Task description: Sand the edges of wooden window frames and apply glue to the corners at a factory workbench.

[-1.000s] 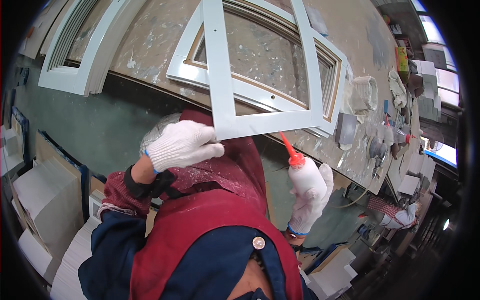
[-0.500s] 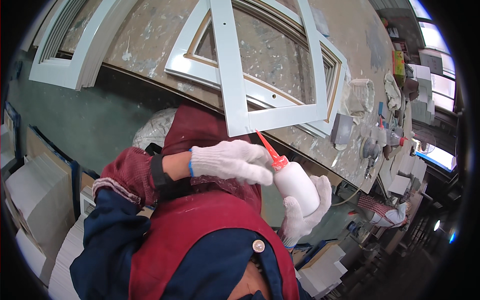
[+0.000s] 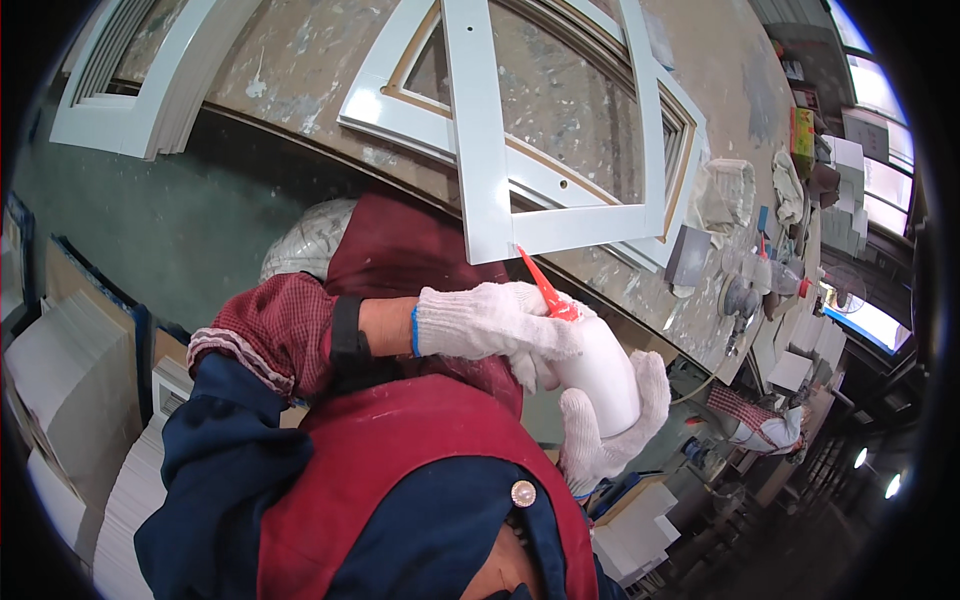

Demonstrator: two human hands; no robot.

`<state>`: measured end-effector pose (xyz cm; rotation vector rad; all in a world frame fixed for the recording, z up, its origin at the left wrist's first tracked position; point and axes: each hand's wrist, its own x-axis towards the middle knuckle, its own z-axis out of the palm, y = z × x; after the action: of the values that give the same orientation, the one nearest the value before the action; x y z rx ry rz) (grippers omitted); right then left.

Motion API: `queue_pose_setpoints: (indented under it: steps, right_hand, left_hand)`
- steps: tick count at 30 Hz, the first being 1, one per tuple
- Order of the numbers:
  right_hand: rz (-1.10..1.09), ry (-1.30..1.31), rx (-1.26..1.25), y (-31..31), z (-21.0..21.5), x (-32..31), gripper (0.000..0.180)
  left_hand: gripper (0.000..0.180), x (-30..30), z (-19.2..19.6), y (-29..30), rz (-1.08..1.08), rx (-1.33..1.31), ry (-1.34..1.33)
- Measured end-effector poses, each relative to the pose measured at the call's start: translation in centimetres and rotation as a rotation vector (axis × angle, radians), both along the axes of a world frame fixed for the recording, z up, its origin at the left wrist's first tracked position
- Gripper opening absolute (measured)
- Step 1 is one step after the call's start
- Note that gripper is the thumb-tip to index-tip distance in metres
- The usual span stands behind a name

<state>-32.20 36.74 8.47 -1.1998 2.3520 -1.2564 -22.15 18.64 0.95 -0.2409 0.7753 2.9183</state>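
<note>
Both gloved hands grip a white glue bottle (image 3: 600,375) held close to the person's chest, just below the near edge of the table (image 3: 300,60). The right hand (image 3: 610,430), in a white knit glove, wraps around the bottle's body from below and behind. The left hand (image 3: 495,320), also in a white glove, reaches across from the person's left and closes over the bottle's shoulder at the base of its red nozzle (image 3: 540,285). The nozzle points up and away, its tip just beneath the lower rail of a white wooden frame (image 3: 480,140) that lies flat on the table and juts slightly over its edge; whether tip and frame touch cannot be told.

Under that frame lies a second white frame (image 3: 395,100) with bare wood along its inner edges. A third white frame (image 3: 110,100) rests at the table's far left. To the right along the paint-spattered table are a grey block (image 3: 688,255), crumpled white cloths (image 3: 725,190) and assorted small tools. White panels (image 3: 60,370) are stacked at the person's left, beside a dark green floor (image 3: 170,220).
</note>
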Motion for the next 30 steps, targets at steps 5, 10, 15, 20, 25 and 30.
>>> queue_pose_setpoints:
  steps: [5, 10, 15, 20, 25, 30]
  right_hand:
    - [0.055, 0.051, 0.013, -0.2, 0.0, -0.2, 0.084]
    - [0.079, 0.026, -0.033, -0.8, -0.1, 0.1, 0.081]
    - [0.116, 0.150, 0.051, -0.8, 0.2, -0.4, 0.079]
    - [0.149, 0.206, 0.072, -0.9, 0.0, -0.3, 0.079]
    - [0.107, 0.149, -0.001, -0.9, -0.2, 0.1, 0.076]
    - [0.131, 0.205, 0.018, -1.0, 0.3, 0.2, 0.071]
  left_hand:
    - [0.062, 0.0, -0.9, 0.0, -0.031, -0.038, 0.038]
    - [0.059, 0.1, -1.2, 0.0, -0.038, -0.051, 0.044]
    - [0.057, 0.0, -1.8, 0.2, -0.040, 0.004, 0.056]
    - [0.044, -0.4, -2.4, 0.9, 0.081, -0.008, 0.068]
    - [0.043, -0.1, -1.9, 0.6, 0.070, 0.065, 0.062]
    - [0.043, -0.2, -2.4, 1.0, 0.068, 0.067, 0.073]
